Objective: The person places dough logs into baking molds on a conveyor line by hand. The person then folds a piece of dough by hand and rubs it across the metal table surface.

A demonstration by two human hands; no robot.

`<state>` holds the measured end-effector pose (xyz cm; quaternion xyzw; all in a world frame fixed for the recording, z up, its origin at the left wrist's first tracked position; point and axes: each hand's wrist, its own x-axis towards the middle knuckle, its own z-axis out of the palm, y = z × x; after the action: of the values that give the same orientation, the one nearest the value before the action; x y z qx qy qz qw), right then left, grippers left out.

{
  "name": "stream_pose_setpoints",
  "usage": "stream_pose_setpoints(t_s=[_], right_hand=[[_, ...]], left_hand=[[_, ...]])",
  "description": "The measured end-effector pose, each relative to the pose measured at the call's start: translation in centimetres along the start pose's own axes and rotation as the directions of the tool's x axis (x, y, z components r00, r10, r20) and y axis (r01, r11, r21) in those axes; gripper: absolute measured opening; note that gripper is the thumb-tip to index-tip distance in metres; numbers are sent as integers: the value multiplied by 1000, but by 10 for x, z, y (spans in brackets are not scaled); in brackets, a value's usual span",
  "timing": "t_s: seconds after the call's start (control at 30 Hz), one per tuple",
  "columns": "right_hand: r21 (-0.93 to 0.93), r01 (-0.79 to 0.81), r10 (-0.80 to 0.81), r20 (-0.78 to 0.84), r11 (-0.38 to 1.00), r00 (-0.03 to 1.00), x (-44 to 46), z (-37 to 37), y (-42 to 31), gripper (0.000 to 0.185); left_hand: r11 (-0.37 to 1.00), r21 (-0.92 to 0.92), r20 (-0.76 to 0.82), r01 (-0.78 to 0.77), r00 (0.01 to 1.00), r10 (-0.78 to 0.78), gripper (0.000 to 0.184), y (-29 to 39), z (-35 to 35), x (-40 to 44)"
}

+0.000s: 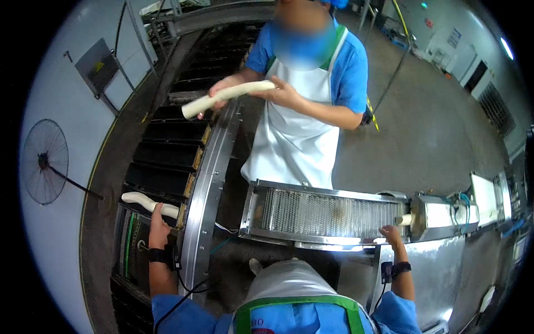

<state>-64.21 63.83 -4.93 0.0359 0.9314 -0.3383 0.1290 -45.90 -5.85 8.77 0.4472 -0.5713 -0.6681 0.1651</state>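
My left hand [159, 227] is at the near end of a long, pale, curved roll [143, 201] that looks like dough, with fingers closed on it. The roll lies slantwise over a black slat of the conveyor [158, 176]. My right hand [392, 235] is over the front edge of the metal mesh belt [328, 214], its fingers curled and nothing visible in them. Just beyond it, the end of another pale roll [406, 220] sticks out of the metal machine housing [445, 216].
Across the mesh belt stands a co-worker in a white apron [297, 133], holding a long pale roll [228, 97] in both hands above the slat conveyor. A steel rail [208, 189] runs along the conveyor. At the left wall is a round fan [44, 161]. Cables hang from my wrist straps.
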Motion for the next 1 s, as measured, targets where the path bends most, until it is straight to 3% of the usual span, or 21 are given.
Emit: stream_pose_setpoints(t_s=[0.03,0.07,0.13,0.17,0.2,0.23,0.27,0.3,0.33,0.37,0.43,0.53,0.6,0.67,0.7,0.73,0.8,0.87,0.9,0.97,1.0], right_hand=[[-63,113,-116,-45,992,992,10,0,17,33],[-181,-143,135,-59,973,989,7,-11,1,34],[-328,-33,-77,-318,944,945,24,-9,43,33],[-175,-227,168,-298,958,940,30,-17,41,42],[-302,-220,89,-394,928,915,40,-14,62,46],[-240,-165,73,-352,956,933,51,-14,81,49],[-173,-115,57,-310,978,949,61,-15,100,52],[-200,-211,142,-314,957,939,59,-19,82,47],[-223,-307,226,-326,925,918,56,-22,61,41],[-230,-300,219,-320,926,922,65,-18,67,41],[38,-274,272,-297,961,915,82,-9,92,47],[264,-438,507,-326,859,798,78,-3,90,50],[53,-574,517,-506,817,690,68,-2,69,52],[366,-596,692,-496,714,524,67,7,68,54],[487,-463,662,-407,740,630,60,7,59,51],[46,-330,322,-376,943,869,55,5,65,40],[-596,161,-328,-182,786,927,47,6,51,22],[-33,-352,337,-218,935,916,62,14,33,53],[-50,-403,381,-234,914,894,64,18,25,51],[-133,-525,483,-253,841,838,82,36,38,50],[76,-594,592,-244,801,768,81,36,29,52]], left_hand=[[982,-104,-121,159,978,-171,40,6,6,-3],[982,-121,-132,148,978,-164,40,1,2,1],[953,-290,-26,88,995,-100,36,-15,-6,16],[965,-260,-13,32,999,-37,36,-14,-6,14],[960,-278,-33,19,999,-29,36,-10,-3,3],[970,-178,41,-164,984,174,38,-4,4,-12],[897,168,159,-408,909,384,41,-5,-1,-17],[645,440,267,-624,777,570,45,-6,-6,-22],[965,114,133,-235,967,219,45,-10,-13,3],[927,-344,-25,151,985,-170,55,-14,-20,28],[944,-310,-118,113,981,-156,56,-16,-12,20],[933,46,154,-358,925,348,53,-10,-12,-29],[865,233,204,-444,892,403,49,1,-14,-46],[744,394,297,-540,841,453,54,8,-9,-52],[663,459,351,-591,806,476,59,6,-5,-49],[742,376,282,-555,831,479,59,-10,-11,-41],[863,190,232,-468,875,424,60,-11,-13,-42],[995,-90,42,-35,998,39,56,-2,-16,-32],[974,-203,-3,101,995,-104,54,-1,-19,-24],[912,-406,-2,52,998,-57,51,-21,-33,-6],[914,-402,3,52,998,-55,51,-24,-38,-9]])
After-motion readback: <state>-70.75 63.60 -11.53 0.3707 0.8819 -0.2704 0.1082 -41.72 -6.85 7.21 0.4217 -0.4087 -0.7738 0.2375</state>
